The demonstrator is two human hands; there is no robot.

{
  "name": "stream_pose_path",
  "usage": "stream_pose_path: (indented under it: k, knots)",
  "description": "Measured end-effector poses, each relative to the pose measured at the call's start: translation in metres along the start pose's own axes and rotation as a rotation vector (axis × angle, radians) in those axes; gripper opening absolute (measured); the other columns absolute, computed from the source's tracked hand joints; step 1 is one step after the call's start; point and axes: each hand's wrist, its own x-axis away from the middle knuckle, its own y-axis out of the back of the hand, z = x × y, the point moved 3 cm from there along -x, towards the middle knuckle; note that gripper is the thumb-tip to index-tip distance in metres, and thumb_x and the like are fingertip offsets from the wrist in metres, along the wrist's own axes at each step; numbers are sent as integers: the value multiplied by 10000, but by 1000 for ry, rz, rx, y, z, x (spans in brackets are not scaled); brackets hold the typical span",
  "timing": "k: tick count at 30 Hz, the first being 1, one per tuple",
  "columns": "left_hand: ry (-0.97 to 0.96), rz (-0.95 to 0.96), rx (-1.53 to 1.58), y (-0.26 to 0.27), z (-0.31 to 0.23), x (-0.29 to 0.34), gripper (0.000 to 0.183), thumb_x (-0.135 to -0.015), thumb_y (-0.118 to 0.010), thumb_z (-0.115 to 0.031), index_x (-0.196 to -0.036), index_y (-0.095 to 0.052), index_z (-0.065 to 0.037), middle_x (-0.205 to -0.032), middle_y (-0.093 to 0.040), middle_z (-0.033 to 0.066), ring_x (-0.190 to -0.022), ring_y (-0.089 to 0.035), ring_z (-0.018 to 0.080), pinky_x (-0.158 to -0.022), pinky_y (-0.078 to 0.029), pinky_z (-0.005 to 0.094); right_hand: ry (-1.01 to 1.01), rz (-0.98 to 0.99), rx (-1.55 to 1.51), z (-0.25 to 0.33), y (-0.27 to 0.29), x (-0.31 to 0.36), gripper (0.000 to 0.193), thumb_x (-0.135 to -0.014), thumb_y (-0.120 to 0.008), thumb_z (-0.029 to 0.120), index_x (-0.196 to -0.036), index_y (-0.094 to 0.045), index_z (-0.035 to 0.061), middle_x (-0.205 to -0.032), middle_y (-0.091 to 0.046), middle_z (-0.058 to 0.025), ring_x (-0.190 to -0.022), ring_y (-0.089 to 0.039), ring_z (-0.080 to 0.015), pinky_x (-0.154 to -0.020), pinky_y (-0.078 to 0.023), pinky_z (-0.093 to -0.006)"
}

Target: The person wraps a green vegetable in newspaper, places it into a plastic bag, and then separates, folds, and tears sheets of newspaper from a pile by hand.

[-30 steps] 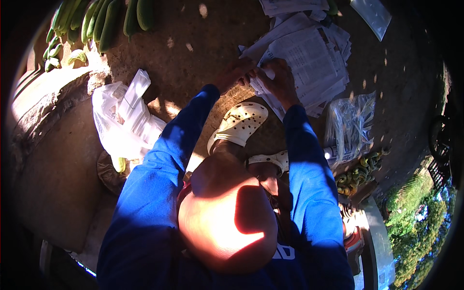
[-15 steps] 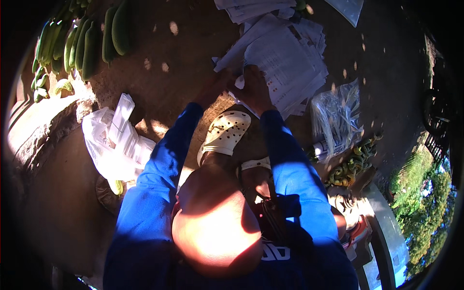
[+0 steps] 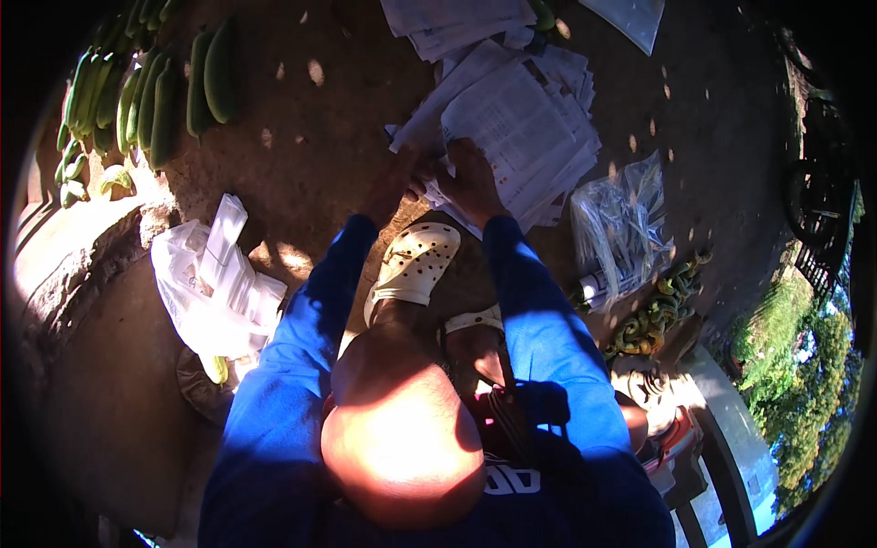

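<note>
A pile of printed paper sheets [image 3: 521,128] lies spread on the ground in front of me, its sheets overlapping at angles. My right hand [image 3: 471,183] is at the near left corner of the pile, its fingers closed on the edge of a paper sheet. Close beside it, in deep shadow, my left hand [image 3: 399,183] has its fingers curled inward; whatever they may hold is hidden. Another stack of sheets [image 3: 461,23] lies just beyond the pile.
Long green gourds [image 3: 164,105] lie in rows at far left. A white plastic bag [image 3: 215,283] stands left of my left arm. On the right are a clear plastic bag [image 3: 621,224] and curled green-yellow vegetables [image 3: 658,306]. My cream clog [image 3: 416,260] is below my hands.
The whole view has shifted slightly, so the papers appear farther left and lower. My hands stay at the pile's near corner, with a slightly wider gap between them.
</note>
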Motion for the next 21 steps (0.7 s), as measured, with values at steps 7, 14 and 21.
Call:
stream_pose_path:
  k: [7, 14, 21]
  knots:
    - [-423, 43, -430, -20, -13, 23, 587, -822, -668, -368, -1280, -512, -35, -1002, -657, 135, -863, -647, 256, -767, -523, 370, -378, -103, -525, 8, 31, 4, 300, -828, -643, 229, -986, -609, -24, -952, -612, -185, -957, -634, -292, -712, -510, -414]
    - [-840, -162, -820, -59, -66, 48, 519, -754, -624, -63, -1262, -520, -45, -1078, -587, 190, -1011, -555, 393, -880, -465, 492, -387, -464, -1437, 59, 130, 41, 183, -863, -589, 161, -950, -614, 2, -881, -631, -87, -894, -653, -214, -829, -544, -390]
    - [-1175, -223, -906, -48, -99, 31, 376, -796, -583, -54, -1172, -592, -35, -988, -609, 167, -921, -594, 366, -791, -504, 454, -490, -607, -1645, -5, 100, 115, 358, -863, -609, 269, -1141, -587, 45, -1096, -646, -85, -985, -635, -272, -900, -526, -436]
